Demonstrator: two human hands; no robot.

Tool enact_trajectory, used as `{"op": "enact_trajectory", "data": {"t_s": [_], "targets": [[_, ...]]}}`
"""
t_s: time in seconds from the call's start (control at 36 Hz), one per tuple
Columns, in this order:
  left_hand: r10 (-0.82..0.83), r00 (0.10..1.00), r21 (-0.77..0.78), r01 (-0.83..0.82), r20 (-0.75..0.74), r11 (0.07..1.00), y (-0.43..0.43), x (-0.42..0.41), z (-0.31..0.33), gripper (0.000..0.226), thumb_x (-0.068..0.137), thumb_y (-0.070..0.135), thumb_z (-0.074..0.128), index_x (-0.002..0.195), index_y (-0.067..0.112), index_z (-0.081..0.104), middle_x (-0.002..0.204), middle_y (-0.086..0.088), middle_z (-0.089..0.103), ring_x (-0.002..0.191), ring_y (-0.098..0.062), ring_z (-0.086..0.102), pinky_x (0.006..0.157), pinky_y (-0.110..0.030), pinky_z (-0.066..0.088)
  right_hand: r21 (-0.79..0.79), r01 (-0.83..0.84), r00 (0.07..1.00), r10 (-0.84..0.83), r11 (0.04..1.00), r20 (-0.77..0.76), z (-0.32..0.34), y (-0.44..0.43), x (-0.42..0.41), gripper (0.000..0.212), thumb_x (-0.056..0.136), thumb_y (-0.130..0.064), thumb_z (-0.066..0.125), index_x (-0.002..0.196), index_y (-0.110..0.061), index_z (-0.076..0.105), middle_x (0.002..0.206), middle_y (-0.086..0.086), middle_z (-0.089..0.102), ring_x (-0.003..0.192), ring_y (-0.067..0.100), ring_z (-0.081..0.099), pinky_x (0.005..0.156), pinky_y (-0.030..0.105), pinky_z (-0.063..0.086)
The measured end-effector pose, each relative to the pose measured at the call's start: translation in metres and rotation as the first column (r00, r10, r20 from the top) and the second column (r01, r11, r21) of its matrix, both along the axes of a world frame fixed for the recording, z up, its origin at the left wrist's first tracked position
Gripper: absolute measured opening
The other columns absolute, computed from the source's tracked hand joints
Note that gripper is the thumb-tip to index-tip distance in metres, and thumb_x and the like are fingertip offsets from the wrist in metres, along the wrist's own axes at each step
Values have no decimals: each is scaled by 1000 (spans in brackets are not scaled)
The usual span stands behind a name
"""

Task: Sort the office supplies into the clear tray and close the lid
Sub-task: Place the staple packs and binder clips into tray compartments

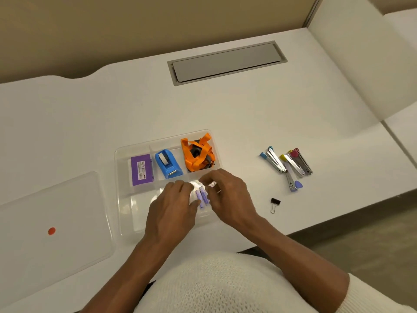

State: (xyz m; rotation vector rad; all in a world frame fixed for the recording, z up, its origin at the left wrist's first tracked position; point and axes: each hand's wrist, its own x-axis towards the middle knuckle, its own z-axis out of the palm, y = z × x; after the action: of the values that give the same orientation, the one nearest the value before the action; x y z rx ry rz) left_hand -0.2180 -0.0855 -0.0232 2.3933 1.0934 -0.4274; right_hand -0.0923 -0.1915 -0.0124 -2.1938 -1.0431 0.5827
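Note:
The clear tray (121, 195) sits on the white desk, with a purple box (141, 169), a blue tape dispenser (168, 163) and an orange lanyard (198, 154) in its three far compartments. Both hands hover over the near right compartment, where small purple sticks (202, 197) lie. My left hand (173, 208) touches them from the left, fingers curled. On their right, my right hand (228, 195) pinches at them. Whether either hand grips a stick is unclear. The clear lid (54, 222) with an orange dot lies flat to the left of the tray.
Several small staplers (287, 164) with coloured ends lie in a pile to the right of the tray. A black binder clip (274, 204) rests near the desk's front edge. A grey cable hatch (225, 63) sits at the back.

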Motion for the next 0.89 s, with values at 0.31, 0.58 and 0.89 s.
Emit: {"op": "enact_trajectory", "data": {"t_s": [0.31, 0.58, 0.89], "targets": [[-306, 940, 195, 276, 149, 941, -24, -27, -40, 95, 93, 71, 44, 161, 12, 13, 171, -5, -2, 158, -20, 0, 124, -35, 14, -36, 372, 906, -354, 928, 231, -33, -124, 78, 20, 88, -22, 75, 106, -28, 69, 108, -11, 66, 83, 5, 67, 67, 38, 61], [-373, 918, 294, 323, 133, 900, -36, -31, -55, 86, 98, 64, 31, 160, 6, 16, 171, -10, -6, 159, -24, 0, 124, -41, 28, -300, 164, 948, -65, 940, 312, -69, -172, 82, 45, 86, -27, 81, 129, -24, 69, 116, -2, 57, 86, 15, 62, 64, 35, 61], [-375, 921, 323, 325, 105, 889, -41, -30, -49, 86, 99, 62, 41, 161, 9, 13, 171, -10, -9, 159, -24, -5, 125, -43, 28, -254, 159, 983, -129, 954, 129, -76, -141, 92, 24, 80, -18, 85, 94, -25, 66, 93, -10, 59, 76, 8, 58, 65, 24, 49]]}}
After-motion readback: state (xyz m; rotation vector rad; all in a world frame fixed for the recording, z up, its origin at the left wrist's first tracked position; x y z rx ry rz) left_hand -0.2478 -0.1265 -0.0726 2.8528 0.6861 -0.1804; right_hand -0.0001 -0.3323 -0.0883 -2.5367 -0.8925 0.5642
